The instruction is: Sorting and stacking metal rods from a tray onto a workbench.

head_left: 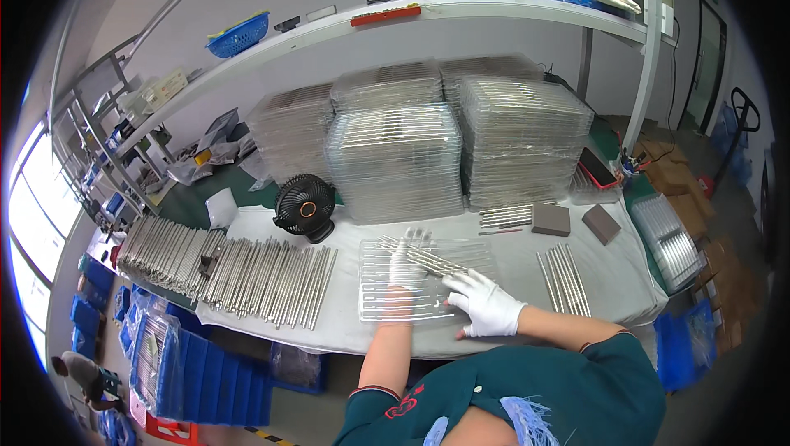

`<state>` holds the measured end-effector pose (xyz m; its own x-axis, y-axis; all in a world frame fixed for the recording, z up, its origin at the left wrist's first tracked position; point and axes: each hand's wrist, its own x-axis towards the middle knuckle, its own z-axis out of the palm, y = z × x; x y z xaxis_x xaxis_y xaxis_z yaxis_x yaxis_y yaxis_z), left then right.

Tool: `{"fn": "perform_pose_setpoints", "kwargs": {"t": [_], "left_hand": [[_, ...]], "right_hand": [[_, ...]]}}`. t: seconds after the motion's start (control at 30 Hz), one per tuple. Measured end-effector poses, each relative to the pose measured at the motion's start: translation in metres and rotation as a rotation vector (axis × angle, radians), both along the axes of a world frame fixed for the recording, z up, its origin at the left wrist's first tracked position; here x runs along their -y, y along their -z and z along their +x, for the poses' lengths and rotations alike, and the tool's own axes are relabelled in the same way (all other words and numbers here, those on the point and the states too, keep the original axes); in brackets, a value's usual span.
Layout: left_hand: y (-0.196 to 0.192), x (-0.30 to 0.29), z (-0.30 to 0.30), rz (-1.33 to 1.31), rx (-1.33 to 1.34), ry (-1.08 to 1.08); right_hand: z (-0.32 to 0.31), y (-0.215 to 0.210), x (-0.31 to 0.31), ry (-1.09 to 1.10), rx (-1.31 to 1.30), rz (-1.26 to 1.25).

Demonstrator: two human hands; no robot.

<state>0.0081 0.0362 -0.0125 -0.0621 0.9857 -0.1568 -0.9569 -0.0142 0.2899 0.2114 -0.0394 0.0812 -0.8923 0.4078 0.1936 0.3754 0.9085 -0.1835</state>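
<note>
A small bundle of slim silver metal rods point(436, 262) lies slantwise between my two white-gloved hands, above a clear plastic tray point(370, 308). My left hand point(407, 267) is closed round the bundle's left part. At the right end, my right hand point(484, 302) has its fingers curled over the rods; part of its grip is hidden. Grooves run across the tray beneath. To the right, several more rods point(564, 280) lie side by side on the white cloth. A long row of rods point(267, 281) covers the table's left side.
Tall stacks of rod-filled clear trays point(395, 166) stand behind. A black fan point(305, 206) is left of them. Grey-brown blocks point(550, 220) and a phone-like device point(597, 168) lie to the right. A shelf point(485, 6) spans overhead; blue bins point(222, 376) stand below left. Another person point(82, 372) is at far left.
</note>
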Motion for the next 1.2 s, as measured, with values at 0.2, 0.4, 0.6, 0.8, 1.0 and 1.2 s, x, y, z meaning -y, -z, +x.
{"fn": "perform_pose_setpoints", "kwargs": {"t": [0.2, 0.4, 0.6, 0.8, 1.0, 1.2], "left_hand": [[-0.008, -0.006, 0.004, -0.098, -0.031, -0.044], [0.027, -0.007, -0.018, 0.007, -0.554, 0.054], [-0.012, -0.002, -0.001, -0.105, 0.085, 0.003], [-0.015, -0.005, 0.003, -0.160, 0.069, -0.022], [-0.011, -0.007, 0.002, -0.144, 0.118, -0.010], [-0.013, -0.005, 0.001, -0.165, 0.124, -0.023]], "right_hand": [[-0.006, -0.030, -0.027, 0.065, -0.232, -0.194], [-0.031, -0.157, -0.042, -0.051, -0.485, -0.080], [-0.080, -0.210, -0.105, 0.093, -0.655, 0.274], [-0.115, -0.181, -0.192, 0.331, -0.123, 0.364], [-0.114, -0.155, -0.219, 0.306, -0.072, 0.152], [-0.122, -0.174, -0.211, 0.430, 0.239, 0.279]]}}
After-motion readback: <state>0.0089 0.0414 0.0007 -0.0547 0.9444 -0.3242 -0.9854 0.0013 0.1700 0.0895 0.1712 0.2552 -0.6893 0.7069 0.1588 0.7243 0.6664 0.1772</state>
